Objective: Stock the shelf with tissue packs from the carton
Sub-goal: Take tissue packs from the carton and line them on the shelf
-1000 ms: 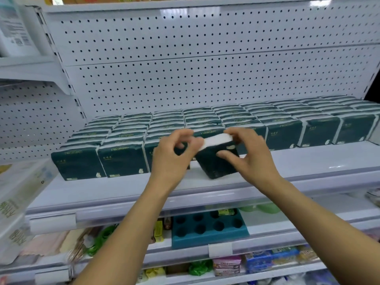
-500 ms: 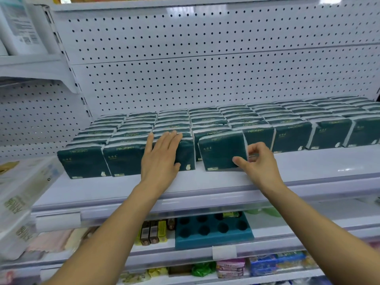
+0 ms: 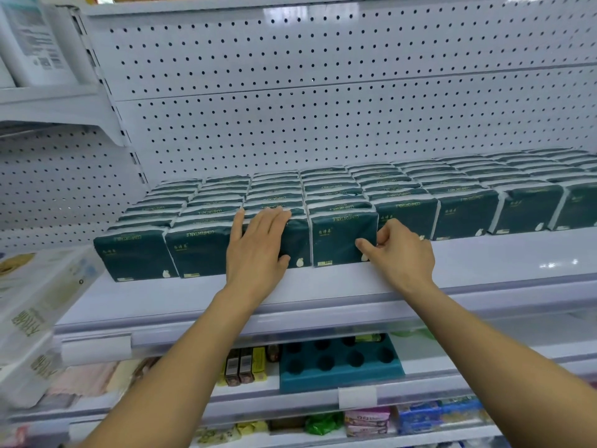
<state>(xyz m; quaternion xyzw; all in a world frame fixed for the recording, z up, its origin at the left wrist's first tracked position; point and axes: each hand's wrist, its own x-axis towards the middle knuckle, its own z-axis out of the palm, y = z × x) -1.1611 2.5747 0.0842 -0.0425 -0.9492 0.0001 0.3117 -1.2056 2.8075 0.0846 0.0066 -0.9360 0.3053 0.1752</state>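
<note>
Pinching: my right hand [image 3: 400,253] nips the front-row pack [image 3: 342,237] at its lower right corner. Left hand [image 3: 258,247], fingers straight, lies flat on the neighbouring pack [image 3: 295,240] just left. Both packs stand upright on the shelf [image 3: 323,286], touching.

Two bare forearms rising from the lower frame toward centre, left hand [image 3: 258,250] flat with fingers straight and together, palm forward, right hand [image 3: 399,253] right of centre, fingers curled, thumb extended leftward
</note>
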